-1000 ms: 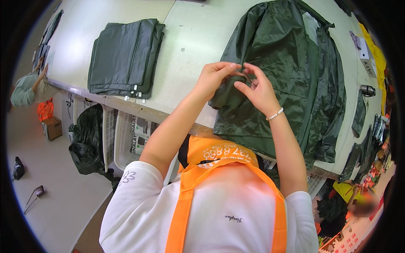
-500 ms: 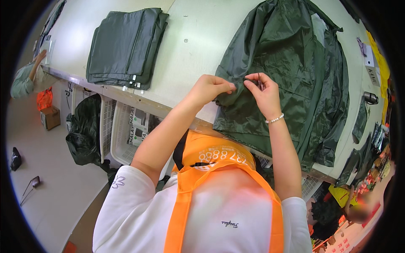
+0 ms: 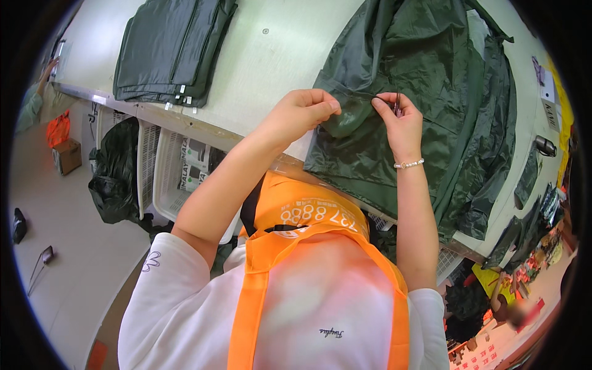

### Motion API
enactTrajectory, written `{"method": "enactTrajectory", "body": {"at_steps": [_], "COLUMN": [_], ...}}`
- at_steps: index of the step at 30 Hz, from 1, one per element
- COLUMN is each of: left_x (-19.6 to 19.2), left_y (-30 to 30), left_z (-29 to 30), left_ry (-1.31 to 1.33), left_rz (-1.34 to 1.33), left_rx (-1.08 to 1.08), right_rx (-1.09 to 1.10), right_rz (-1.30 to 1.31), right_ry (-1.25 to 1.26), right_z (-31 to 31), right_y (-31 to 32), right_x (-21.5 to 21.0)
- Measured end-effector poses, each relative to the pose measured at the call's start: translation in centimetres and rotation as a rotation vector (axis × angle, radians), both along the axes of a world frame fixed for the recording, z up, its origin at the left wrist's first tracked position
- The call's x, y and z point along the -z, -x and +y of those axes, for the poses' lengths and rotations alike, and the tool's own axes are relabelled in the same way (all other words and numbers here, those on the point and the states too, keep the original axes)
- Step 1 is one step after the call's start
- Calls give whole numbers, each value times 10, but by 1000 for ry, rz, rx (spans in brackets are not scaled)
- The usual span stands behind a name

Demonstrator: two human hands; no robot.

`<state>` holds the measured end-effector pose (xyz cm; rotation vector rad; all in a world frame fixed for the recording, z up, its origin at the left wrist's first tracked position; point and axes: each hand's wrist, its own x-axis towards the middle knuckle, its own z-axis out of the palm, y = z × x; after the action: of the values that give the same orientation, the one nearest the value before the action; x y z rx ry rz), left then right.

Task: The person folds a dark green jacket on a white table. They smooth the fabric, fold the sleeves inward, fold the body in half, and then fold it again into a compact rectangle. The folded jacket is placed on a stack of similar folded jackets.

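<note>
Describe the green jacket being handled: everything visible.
The dark green jacket looks like thin, glossy, wrinkled rainwear fabric. It lies spread on the pale table, its lower edge hanging slightly over the near side. The left hand pinches a fold of it; the right hand grips it beside a small dark tool. Its far side bunches in layers.

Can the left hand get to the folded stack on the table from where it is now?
Probably yes: the left hand pinches the jacket, and only bare table lies between it and the stack.
</note>
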<state>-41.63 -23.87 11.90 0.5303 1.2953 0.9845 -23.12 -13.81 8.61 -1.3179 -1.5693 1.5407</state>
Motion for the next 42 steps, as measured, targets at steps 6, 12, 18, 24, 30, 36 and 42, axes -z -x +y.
{"method": "enactTrajectory", "body": {"at_steps": [6,12,18,24,30,36,42], "left_x": [7,12,10,13,15,16,-10], "left_y": [-4,-3,-4,-4,-1,7,9], "left_z": [2,12,7,2,1,7,24], "left_ry": [-54,-131,-153,-177,-193,-291,-381], "left_rz": [-97,-136,-118,-131,-198,-358,-272], "left_rx": [-121,-171,-140,-132,-141,-290,-254], "right_rx": [21,-229,-383,-403,-394,-272,-343], "right_rz": [-214,-405,-693,-694,-709,-507,-476], "right_ry": [-383,-700,-848,-863,-922,-653,-545], "right_z": [-8,-30,-22,-24,-22,-32,-59], "right_y": [8,14,33,41,42,33,30], "right_x": [8,-36,-48,-52,-47,-54,-67]}}
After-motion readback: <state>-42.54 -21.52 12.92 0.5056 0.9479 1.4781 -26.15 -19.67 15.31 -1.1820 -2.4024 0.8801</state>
